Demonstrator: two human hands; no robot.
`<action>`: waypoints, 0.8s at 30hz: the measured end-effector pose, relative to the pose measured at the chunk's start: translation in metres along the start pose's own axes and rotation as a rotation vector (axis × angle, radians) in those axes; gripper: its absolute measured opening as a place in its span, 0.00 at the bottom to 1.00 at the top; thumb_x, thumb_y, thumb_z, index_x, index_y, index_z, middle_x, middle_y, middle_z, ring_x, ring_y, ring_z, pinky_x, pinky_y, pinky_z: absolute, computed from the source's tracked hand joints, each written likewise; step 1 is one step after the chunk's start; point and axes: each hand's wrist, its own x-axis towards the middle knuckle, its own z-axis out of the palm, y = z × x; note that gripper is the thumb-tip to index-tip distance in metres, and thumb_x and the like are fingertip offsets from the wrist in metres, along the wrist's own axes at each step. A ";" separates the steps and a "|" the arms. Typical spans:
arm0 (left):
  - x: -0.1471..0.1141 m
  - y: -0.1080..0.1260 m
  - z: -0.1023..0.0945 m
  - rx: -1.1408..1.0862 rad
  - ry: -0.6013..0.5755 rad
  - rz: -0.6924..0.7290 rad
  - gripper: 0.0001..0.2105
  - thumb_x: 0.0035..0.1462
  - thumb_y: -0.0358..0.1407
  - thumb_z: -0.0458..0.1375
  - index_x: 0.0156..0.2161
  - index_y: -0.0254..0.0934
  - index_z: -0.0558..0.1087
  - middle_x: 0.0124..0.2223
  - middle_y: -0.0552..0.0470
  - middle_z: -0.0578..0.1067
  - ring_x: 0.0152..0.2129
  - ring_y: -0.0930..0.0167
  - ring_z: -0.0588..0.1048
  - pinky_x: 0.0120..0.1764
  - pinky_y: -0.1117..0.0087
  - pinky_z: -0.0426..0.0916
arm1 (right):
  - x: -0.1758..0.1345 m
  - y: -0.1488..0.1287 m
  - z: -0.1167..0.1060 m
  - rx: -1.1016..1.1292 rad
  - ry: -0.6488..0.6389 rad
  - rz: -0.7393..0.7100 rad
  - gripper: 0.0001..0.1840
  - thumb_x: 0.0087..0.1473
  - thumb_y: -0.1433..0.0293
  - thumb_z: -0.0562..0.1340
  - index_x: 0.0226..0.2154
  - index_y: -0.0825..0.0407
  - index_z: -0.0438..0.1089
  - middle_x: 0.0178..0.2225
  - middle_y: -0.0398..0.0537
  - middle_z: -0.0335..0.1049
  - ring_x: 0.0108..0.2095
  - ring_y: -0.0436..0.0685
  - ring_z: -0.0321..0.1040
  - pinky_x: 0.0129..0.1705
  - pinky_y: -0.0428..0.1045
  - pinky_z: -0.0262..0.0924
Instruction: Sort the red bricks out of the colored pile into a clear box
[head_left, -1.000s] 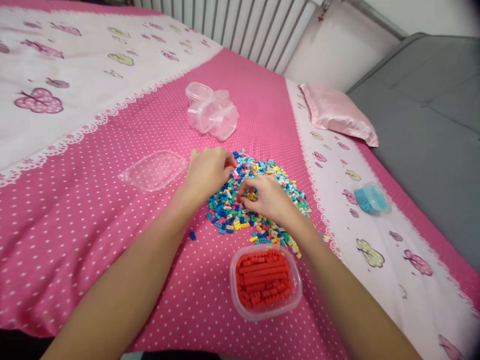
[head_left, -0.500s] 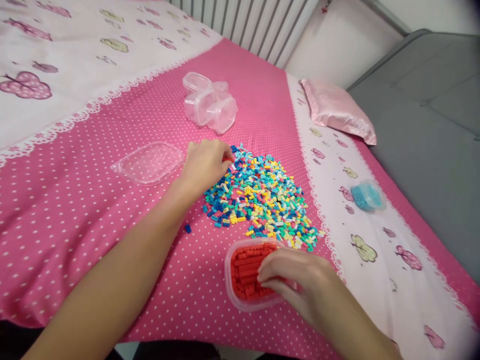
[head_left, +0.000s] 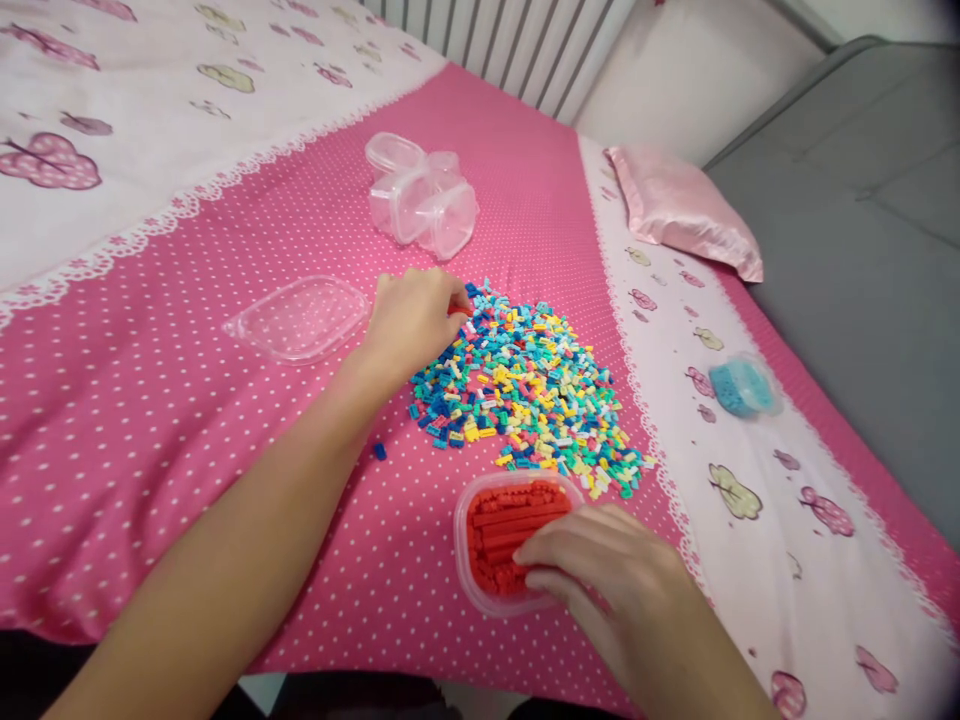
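At the far left edge of a heap of small multicoloured toy bricks, my left hand is closed in a pinch, a small red brick showing between thumb and finger. My right hand reaches over a clear plastic tub filled with red bricks. Its thumb and fingers are drawn together, fingertips at the red bricks; whatever they hold is hidden. Some red bricks in the tub lie in long parallel rows.
A clear lid lies left of my left hand. Several clear empty tubs stand behind the heap. A tub of blue pieces sits at the right, below a pink pillow. One dark blue brick lies apart on the bedspread.
The view has shifted slightly. My right hand has drawn back a little toward the tub's right side, uncovering more red bricks. My left hand keeps its pinch at the heap's edge.
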 end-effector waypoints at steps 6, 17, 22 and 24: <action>0.000 -0.001 0.001 -0.004 0.019 0.017 0.10 0.56 0.33 0.59 0.40 0.40 0.82 0.39 0.47 0.83 0.39 0.58 0.79 0.46 0.59 0.68 | -0.003 0.004 0.001 -0.024 -0.057 0.011 0.10 0.60 0.77 0.62 0.30 0.48 0.74 0.30 0.41 0.78 0.30 0.54 0.73 0.34 0.51 0.63; 0.001 -0.002 0.001 -0.012 0.014 0.022 0.09 0.57 0.33 0.59 0.41 0.40 0.81 0.40 0.46 0.83 0.40 0.58 0.79 0.47 0.57 0.68 | -0.002 0.006 0.001 0.035 -0.057 0.052 0.09 0.58 0.78 0.63 0.31 0.48 0.74 0.31 0.40 0.77 0.31 0.54 0.72 0.36 0.52 0.61; 0.001 -0.002 0.002 -0.006 0.017 0.029 0.09 0.56 0.33 0.60 0.40 0.40 0.81 0.40 0.46 0.83 0.40 0.58 0.79 0.46 0.58 0.68 | -0.006 0.008 -0.001 0.041 -0.087 0.059 0.11 0.58 0.79 0.64 0.32 0.47 0.74 0.31 0.38 0.77 0.31 0.54 0.72 0.36 0.51 0.60; 0.001 -0.002 0.002 -0.004 0.020 0.031 0.09 0.56 0.33 0.59 0.40 0.40 0.81 0.40 0.46 0.83 0.40 0.58 0.79 0.46 0.58 0.68 | -0.007 0.009 -0.002 0.035 -0.099 0.055 0.11 0.59 0.79 0.62 0.33 0.46 0.74 0.32 0.39 0.77 0.32 0.53 0.72 0.36 0.50 0.60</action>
